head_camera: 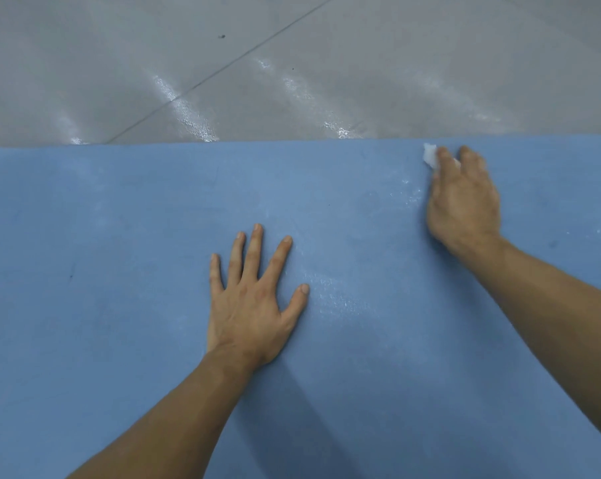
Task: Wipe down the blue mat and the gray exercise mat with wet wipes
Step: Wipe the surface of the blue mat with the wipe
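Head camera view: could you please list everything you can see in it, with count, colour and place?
blue mat: one, blue, fills the lower part of the view, with damp streaks near the middle
floor: one, gray and glossy, beyond the mat's far edge, crossed by a dark seam
wet wipe: one, white, crumpled, at the mat's far edge on the right
left hand: one, flat on the mat with fingers spread, centre
right hand: one, holds the wipe against the mat, upper right
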